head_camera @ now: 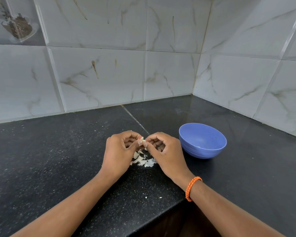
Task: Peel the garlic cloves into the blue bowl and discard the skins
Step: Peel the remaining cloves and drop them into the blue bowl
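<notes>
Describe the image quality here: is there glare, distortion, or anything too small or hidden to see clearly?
Head view: wide-angle bending curves the tile lines; soft glare lies on the counter near the corner and streaks the tiles at left and far right; light is even, shadows faint; the clove between left hand and right hand is mostly hidden; the bowl is sharp.
</notes>
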Demonstrator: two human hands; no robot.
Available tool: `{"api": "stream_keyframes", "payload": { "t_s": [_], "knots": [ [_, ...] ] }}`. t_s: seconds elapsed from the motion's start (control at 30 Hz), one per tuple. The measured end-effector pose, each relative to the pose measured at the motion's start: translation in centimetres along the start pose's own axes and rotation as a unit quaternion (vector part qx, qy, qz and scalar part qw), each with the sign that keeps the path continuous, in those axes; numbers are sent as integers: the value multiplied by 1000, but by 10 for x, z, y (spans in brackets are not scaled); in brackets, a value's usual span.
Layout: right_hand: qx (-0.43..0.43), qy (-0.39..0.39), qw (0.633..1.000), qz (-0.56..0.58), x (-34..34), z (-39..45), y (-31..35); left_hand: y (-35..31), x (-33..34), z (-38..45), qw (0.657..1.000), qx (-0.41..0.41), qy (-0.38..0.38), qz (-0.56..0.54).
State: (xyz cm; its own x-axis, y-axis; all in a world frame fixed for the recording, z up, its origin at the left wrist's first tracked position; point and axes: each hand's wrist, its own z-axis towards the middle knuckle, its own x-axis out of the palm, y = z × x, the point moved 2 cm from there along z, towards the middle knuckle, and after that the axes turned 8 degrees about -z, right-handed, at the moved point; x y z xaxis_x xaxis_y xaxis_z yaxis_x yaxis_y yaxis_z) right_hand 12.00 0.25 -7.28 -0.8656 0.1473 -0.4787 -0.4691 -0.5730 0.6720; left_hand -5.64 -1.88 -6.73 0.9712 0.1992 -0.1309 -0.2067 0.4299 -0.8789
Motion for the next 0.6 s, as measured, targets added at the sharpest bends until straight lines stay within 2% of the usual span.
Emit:
{"api": "stream_keyframes", "payload": {
  "t_s": [0.37,0.6],
  "knots": [
    [7,2,1000,10,-1,0,1,-6,3,-1,1000,15,3,22],
    [-3,5,1000,-30,1,0,0,-5,3,-2,1000,-1,14,16]
  ]
}}
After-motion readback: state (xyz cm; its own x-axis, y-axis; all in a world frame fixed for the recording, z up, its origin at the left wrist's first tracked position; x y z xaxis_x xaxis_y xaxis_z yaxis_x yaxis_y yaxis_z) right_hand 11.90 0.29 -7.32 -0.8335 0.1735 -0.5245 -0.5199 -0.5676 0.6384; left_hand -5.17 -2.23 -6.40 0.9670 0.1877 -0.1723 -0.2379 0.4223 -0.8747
